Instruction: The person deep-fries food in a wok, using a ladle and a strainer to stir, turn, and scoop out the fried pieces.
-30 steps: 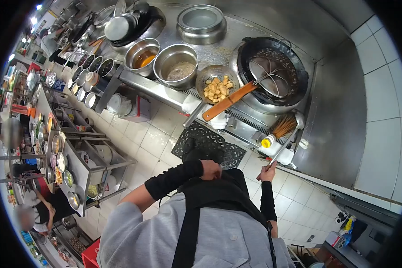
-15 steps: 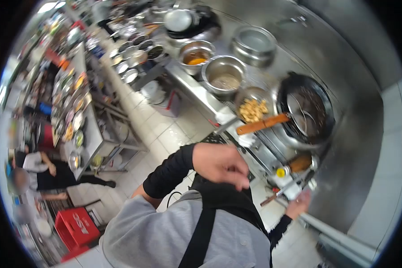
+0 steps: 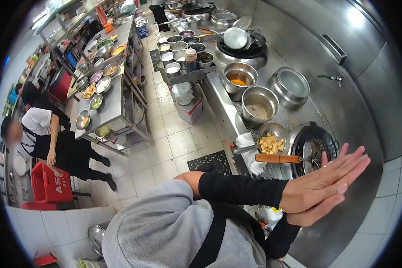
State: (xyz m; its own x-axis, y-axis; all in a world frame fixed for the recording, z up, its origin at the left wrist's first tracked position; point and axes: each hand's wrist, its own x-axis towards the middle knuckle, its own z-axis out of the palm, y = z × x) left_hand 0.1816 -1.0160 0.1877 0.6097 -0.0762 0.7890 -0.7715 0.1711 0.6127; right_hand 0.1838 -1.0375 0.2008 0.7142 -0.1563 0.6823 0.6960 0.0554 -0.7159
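Note:
My left hand and my right hand touch each other at the right, fingers stretched out and nothing visible between them. They hover in front of the wok, hiding its lower part. A wire strainer with a flat wooden handle rests across the wok. Beside it, a perforated ladle holds golden cubes. Two steel pots stand further up the counter, one with murky contents and one with orange liquid.
A lidded steel pot stands near the back wall, below a tap. Seasoning tins line the counter's far end. At the left, a co-worker stands by a red crate and a prep table.
The view has swung toward the left aisle. My right hand has let go of the long metal handle it held. My left hand has moved right, and both hands have come together.

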